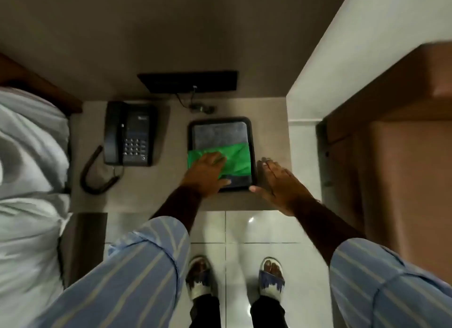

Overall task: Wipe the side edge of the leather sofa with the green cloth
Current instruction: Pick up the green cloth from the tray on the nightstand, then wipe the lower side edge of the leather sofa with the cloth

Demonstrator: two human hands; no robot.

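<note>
The green cloth (236, 157) lies crumpled across a black tray (253, 142) on a grey bedside table, over a grey folded cloth (219, 134). My left hand (208, 172) rests flat on the left part of the green cloth, fingers spread over it. My right hand (281, 181) hovers open just right of the tray's near corner, thumb near the rim, holding nothing. The brown leather sofa (401, 156) stands at the right, its side edge facing the table.
A black telephone (128, 133) with a coiled cord sits left of the tray. A black flat panel (188, 82) with a cable lies at the wall. A bed with white sheets (29, 161) fills the left. White floor tiles and my sandalled feet are below.
</note>
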